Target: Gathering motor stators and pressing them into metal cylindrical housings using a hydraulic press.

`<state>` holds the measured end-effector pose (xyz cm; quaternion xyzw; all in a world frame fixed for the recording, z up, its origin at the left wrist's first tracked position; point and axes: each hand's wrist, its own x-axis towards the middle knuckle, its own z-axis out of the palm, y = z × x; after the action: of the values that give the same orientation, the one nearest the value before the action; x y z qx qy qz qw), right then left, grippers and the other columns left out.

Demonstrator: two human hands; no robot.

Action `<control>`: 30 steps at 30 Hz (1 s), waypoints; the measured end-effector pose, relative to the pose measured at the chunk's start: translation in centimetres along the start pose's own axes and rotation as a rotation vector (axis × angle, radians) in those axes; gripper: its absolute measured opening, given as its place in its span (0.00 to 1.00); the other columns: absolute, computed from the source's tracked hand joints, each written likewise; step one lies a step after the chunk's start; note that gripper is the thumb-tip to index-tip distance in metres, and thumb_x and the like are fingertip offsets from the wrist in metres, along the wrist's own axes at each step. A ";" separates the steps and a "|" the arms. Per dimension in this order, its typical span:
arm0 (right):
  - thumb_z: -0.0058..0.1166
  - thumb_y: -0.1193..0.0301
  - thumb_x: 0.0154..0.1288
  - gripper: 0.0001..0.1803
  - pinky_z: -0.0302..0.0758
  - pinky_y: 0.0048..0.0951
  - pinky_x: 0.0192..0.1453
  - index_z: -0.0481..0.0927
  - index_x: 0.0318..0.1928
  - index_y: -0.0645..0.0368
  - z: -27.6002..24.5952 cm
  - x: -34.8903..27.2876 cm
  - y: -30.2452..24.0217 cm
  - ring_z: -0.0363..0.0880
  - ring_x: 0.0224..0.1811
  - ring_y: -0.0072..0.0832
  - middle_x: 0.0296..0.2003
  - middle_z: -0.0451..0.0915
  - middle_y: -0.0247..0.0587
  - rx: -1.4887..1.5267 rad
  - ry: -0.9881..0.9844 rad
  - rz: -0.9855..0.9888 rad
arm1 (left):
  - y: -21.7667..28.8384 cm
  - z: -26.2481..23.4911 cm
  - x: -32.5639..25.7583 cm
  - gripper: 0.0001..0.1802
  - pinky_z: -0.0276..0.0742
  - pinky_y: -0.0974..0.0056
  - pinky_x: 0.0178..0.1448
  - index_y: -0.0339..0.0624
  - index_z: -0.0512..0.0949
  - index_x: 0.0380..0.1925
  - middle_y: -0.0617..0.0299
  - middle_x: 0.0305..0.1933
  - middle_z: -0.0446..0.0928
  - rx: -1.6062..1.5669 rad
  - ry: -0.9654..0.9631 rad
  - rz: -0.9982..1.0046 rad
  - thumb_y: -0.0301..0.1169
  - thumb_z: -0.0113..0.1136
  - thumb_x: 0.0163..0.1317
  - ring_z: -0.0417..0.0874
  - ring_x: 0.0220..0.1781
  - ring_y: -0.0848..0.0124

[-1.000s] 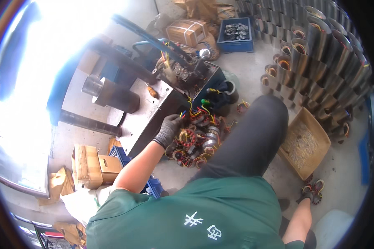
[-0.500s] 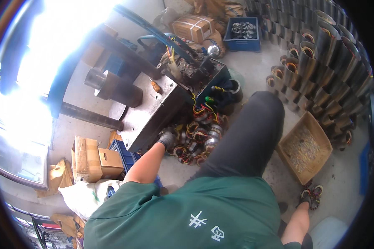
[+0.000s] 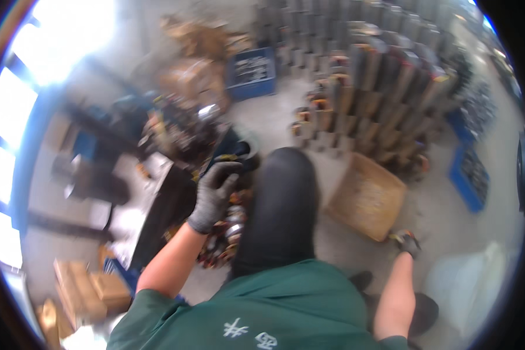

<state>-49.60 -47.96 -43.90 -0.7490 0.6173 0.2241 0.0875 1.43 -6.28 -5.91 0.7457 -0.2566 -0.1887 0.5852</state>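
Left hand (image 3: 214,195), grey-gloved, fingers curled narrow around a small dark part, lifted just above the heap of wound coils (image 3: 224,236) beside the dark knee (image 3: 283,204); grip blurred. Right hand (image 3: 407,242), gloved, grip unreadable, low beside the wooden crate (image 3: 366,197); picking stage, apparently; carrying to the grey machine (image 3: 151,210) calls for a firm hold.

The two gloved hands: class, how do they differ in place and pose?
The left hand is raised in front of the body, beside the dark knee and over a pile of wound parts; the right hand hangs low at the person's side, by the wooden tray. The left shows the glove's grey back with fingers curled; the right is small and blurred, its grip unclear. Both wear work gloves on bare forearms.
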 end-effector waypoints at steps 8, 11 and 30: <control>0.69 0.75 0.55 0.22 0.66 0.27 0.19 0.73 0.48 0.53 -24.7 -11.9 -6.0 0.72 0.20 0.24 0.28 0.75 0.34 1.925 0.528 0.144 | 13.4 20.5 3.2 0.17 0.76 0.66 0.56 0.38 0.78 0.53 0.60 0.49 0.78 -0.035 -0.745 0.443 0.26 0.63 0.64 0.79 0.50 0.72; 0.70 0.76 0.55 0.25 0.69 0.26 0.21 0.71 0.51 0.54 -23.6 -13.1 -4.9 0.73 0.22 0.23 0.30 0.75 0.33 1.955 0.569 -0.164 | 12.6 28.4 2.1 0.21 0.75 0.59 0.61 0.39 0.77 0.54 0.54 0.50 0.77 0.029 -0.907 0.599 0.30 0.67 0.62 0.80 0.53 0.63; 0.66 0.81 0.55 0.24 0.82 0.23 0.32 0.67 0.48 0.61 -22.2 -17.2 -9.7 0.76 0.29 0.19 0.33 0.73 0.32 2.120 0.156 -0.102 | 1.9 34.8 2.2 0.09 0.80 0.54 0.45 0.39 0.83 0.42 0.47 0.37 0.81 0.334 -0.877 0.636 0.24 0.65 0.60 0.83 0.40 0.49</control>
<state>-37.55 -39.62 -18.03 -0.3274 0.4691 -0.4805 0.6647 -17.40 -34.99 -12.50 0.5660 -0.7141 -0.2518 0.3260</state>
